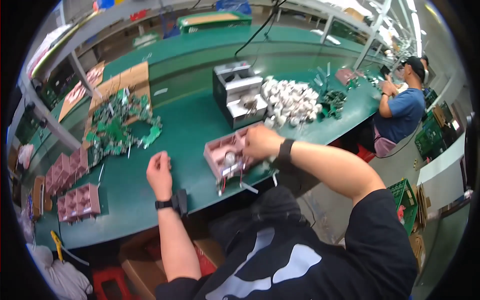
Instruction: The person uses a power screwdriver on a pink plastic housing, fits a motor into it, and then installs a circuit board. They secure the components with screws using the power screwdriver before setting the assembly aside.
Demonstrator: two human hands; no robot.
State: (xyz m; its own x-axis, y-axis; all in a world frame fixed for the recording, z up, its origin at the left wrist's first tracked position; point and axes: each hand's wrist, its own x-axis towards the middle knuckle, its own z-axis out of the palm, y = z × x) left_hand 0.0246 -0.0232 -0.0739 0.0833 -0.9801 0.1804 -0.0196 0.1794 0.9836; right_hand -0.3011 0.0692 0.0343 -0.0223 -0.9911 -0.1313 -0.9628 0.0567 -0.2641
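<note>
My right hand (262,142) is over the right side of a pink compartment tray (212,156), its fingers bent down and closed. Whatever they grip is hidden by the hand. In the tray sits a round, whitish part (229,159), with thin red and pale wires hanging at the near edge. My left hand (160,172) hovers over the green bench to the left of the tray, touching nothing there. Its fingers are curled together, and no object shows in them.
A metal box fixture (240,95) stands behind the tray, beside a heap of white parts (292,101). Green circuit boards (117,127) are piled at left, near other pink trays (78,202). A co-worker (406,107) sits at far right. A yellow-handled tool (56,243) lies at the left edge.
</note>
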